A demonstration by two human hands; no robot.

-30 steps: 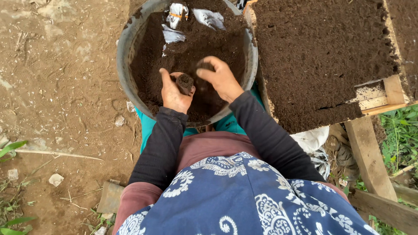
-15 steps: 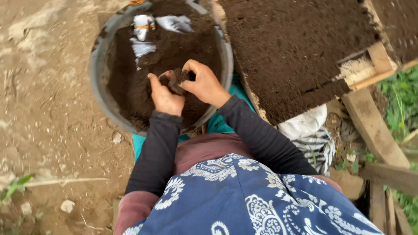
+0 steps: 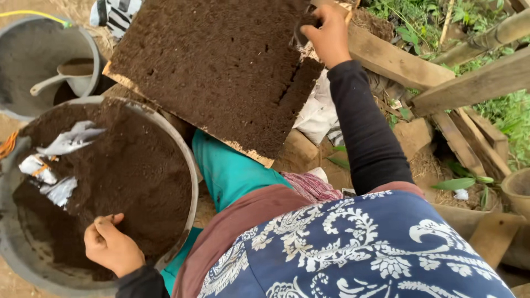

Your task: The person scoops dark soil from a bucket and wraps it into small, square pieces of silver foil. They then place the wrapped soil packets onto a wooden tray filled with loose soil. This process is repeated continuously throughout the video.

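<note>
Bare ground and wooden planks (image 3: 469, 83) surround the work. Biggest is the soil tray (image 3: 215, 72), tilted; the right hand (image 3: 328, 36) pinches a dark soil lump (image 3: 305, 23) at its top edge. Beside it, the soil basin (image 3: 187, 160) holds paper scraps (image 3: 69, 140); the left hand (image 3: 110, 245) rests loosely curled, empty, on its soil.

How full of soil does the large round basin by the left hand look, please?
Partly full. Dark soil covers most of the basin, heaped higher on the side near the tray; its rim stands above it near the left hand, and paper scraps lie on top.
</note>
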